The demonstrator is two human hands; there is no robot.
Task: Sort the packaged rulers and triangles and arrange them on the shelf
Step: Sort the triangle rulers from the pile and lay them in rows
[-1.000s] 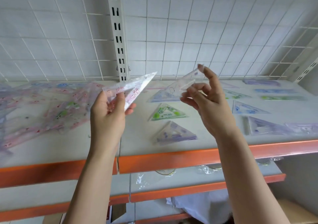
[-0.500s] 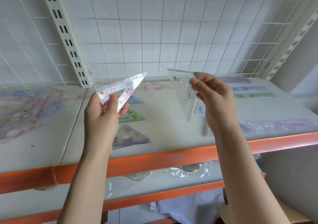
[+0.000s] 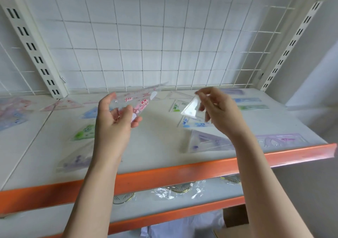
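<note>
My left hand (image 3: 114,123) grips a clear packaged triangle with pink print (image 3: 142,100), held above the shelf (image 3: 155,146). My right hand (image 3: 219,113) pinches a second clear packaged triangle (image 3: 190,108), tilted with its point downward over the right half of the shelf. Below it lie a blue triangle (image 3: 193,124) and a purple triangle (image 3: 206,142). Green (image 3: 84,132), blue (image 3: 90,112) and purple (image 3: 76,161) triangles lie on the left, partly behind my left arm. Purple (image 3: 281,140), green (image 3: 254,107) and blue (image 3: 247,100) rulers lie at the right.
A white wire grid (image 3: 146,45) backs the shelf, with slotted uprights at both sides. The shelf's orange front edge (image 3: 182,172) runs across. A pile of packaged sets (image 3: 12,111) lies at far left. On the lower shelf lie packaged protractors (image 3: 175,189).
The view has swung right and closer. My right hand has turned its triangle and lowered it towards the shelf's right half. My left hand still holds the pink-printed triangle.
</note>
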